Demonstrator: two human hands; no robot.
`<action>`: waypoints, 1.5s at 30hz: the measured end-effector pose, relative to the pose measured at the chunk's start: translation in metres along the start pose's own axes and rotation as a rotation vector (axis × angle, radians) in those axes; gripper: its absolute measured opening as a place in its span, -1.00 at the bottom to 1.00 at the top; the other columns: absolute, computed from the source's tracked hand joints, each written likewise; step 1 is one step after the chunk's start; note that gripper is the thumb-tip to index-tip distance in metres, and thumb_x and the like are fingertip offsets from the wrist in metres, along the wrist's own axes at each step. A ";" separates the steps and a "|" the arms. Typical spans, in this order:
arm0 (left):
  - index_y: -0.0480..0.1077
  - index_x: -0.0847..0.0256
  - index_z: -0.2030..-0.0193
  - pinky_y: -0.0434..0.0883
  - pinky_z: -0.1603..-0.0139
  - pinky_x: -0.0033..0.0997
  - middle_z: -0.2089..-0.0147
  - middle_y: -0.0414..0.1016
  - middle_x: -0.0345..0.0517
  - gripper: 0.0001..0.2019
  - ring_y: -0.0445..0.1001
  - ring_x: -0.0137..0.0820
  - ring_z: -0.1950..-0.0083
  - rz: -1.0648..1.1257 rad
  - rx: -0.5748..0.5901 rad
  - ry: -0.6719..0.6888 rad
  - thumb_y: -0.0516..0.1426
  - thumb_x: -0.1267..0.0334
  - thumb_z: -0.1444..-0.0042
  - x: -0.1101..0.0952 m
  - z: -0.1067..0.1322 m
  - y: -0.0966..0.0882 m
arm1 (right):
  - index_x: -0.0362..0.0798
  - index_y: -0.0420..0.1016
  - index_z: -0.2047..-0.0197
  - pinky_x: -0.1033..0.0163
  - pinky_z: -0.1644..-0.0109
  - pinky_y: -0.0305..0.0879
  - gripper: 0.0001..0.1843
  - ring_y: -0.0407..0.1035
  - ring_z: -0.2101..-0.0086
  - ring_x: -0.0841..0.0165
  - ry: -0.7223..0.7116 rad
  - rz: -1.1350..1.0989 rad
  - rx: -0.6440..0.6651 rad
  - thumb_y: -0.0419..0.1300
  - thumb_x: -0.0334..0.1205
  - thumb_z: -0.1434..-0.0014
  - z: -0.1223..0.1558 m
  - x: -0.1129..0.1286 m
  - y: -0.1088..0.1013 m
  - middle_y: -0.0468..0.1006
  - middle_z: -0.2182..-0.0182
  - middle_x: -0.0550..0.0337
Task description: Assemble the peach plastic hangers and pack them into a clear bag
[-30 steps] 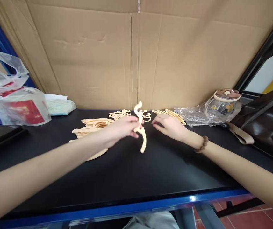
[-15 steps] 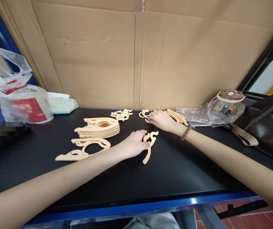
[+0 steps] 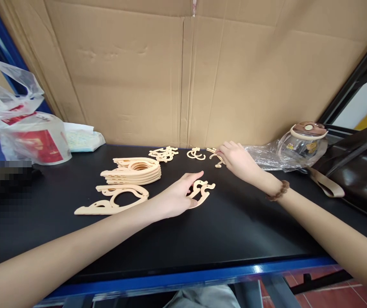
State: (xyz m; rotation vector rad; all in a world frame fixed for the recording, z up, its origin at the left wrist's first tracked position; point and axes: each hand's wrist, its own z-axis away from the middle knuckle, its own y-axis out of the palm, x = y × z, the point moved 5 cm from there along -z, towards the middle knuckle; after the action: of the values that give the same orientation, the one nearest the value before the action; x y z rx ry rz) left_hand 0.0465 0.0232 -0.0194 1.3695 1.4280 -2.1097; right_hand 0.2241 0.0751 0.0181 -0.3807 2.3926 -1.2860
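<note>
We have a pair of cream, curvy, plastic-looking pieces (image 3: 205, 197) at our left hand (image 3: 178, 196), just right of its palm, their long axis slanting away from us to the right. The left thumb lies across their near end, index finger stretched clear. Our right hand (image 3: 236, 160), farther back and right over the black counter (image 3: 250, 222), bunches its fingers at a small cream hooked piece (image 3: 218, 165); whether they pinch it, we cannot tell.

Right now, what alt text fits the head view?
The left hand holds peach plastic parts at a black table, while the right hand is at a curved piece farther back. A stack of similar parts lies left.
</note>
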 end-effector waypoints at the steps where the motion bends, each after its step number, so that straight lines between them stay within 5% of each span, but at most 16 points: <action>1: 0.02 0.08 -0.38 0.34 -0.15 -0.18 -0.34 0.09 0.00 -0.21 0.31 -0.19 -0.21 0.039 0.017 0.026 0.09 0.44 0.04 0.000 0.000 0.002 | -0.13 0.43 0.21 0.15 0.15 0.19 -0.69 0.34 0.21 0.19 0.027 -0.081 -0.004 -0.12 -0.28 -0.37 0.001 -0.002 -0.002 0.49 0.27 0.01; 6: -0.03 0.04 -0.39 0.32 -0.20 -0.13 -0.41 -0.03 -0.01 -0.22 0.11 -0.13 -0.37 0.069 0.069 0.180 0.11 0.37 0.00 -0.002 0.000 0.010 | -0.03 0.37 0.22 0.22 0.18 0.24 -0.73 0.38 0.24 0.29 0.086 -0.346 0.046 -0.12 -0.22 -0.37 0.007 0.002 -0.005 0.48 0.23 0.10; 12: 0.19 0.21 -0.25 0.26 -0.19 -0.06 -0.21 0.27 0.05 -0.37 0.26 -0.09 -0.21 -0.443 -0.132 0.201 0.19 0.05 -0.07 -0.008 0.007 0.002 | -0.04 0.27 0.23 0.22 0.20 0.22 -0.78 0.37 0.23 0.27 0.092 -0.303 0.040 -0.16 -0.30 -0.36 0.012 0.006 0.000 0.49 0.24 0.06; 18: 0.35 0.17 0.11 0.34 0.02 -0.29 0.04 0.45 -0.13 -0.87 0.40 -0.30 0.03 -0.468 -0.134 0.276 0.07 0.32 -0.21 -0.007 0.006 -0.001 | -0.03 0.25 0.15 0.21 0.18 0.24 -0.78 0.38 0.21 0.27 0.011 -0.400 0.108 -0.19 -0.27 -0.37 0.016 0.013 0.000 0.50 0.20 0.06; 24: 0.30 0.18 -0.06 0.34 0.00 -0.34 0.11 0.46 -0.12 -0.74 0.41 -0.34 0.02 -0.473 -0.116 0.323 -0.02 0.41 -0.27 0.001 -0.001 -0.002 | -0.03 0.27 0.11 0.19 0.16 0.27 -0.76 0.37 0.21 0.28 -0.074 -0.457 0.198 -0.18 -0.20 -0.38 0.019 0.028 0.006 0.47 0.17 0.07; 31: 0.33 0.24 0.02 0.38 0.08 -0.31 0.05 0.44 -0.03 -0.80 0.42 -0.29 0.06 -0.635 -0.142 0.320 -0.04 0.40 -0.29 -0.009 0.006 0.000 | -0.03 0.31 0.14 0.18 0.11 0.29 -0.79 0.37 0.16 0.29 -0.112 -0.505 0.259 -0.12 -0.21 -0.37 0.020 0.038 0.020 0.47 0.16 0.09; 38: 0.30 0.22 -0.04 0.40 0.16 -0.29 0.10 0.44 -0.04 -0.77 0.46 -0.27 0.12 -0.778 -0.150 0.306 -0.06 0.36 -0.30 -0.015 0.009 0.002 | -0.05 0.40 0.14 0.18 0.13 0.29 -0.77 0.40 0.20 0.30 -0.074 -0.540 0.173 -0.03 -0.16 -0.33 0.016 0.031 -0.003 0.52 0.19 0.10; 45: 0.30 0.21 -0.02 0.40 0.13 -0.32 0.09 0.45 -0.04 -0.76 0.46 -0.28 0.09 -0.773 -0.158 0.339 -0.07 0.41 -0.29 -0.011 0.006 0.003 | -0.03 0.53 0.15 0.22 0.14 0.34 -0.60 0.46 0.23 0.31 -0.101 -0.789 0.505 0.22 0.10 -0.10 0.021 0.028 -0.001 0.59 0.25 0.16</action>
State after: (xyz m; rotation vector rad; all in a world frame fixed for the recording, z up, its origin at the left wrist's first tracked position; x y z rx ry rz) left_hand 0.0511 0.0140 -0.0119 1.2791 2.5280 -2.1385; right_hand 0.2095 0.0475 0.0029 -1.2596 1.7647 -2.0561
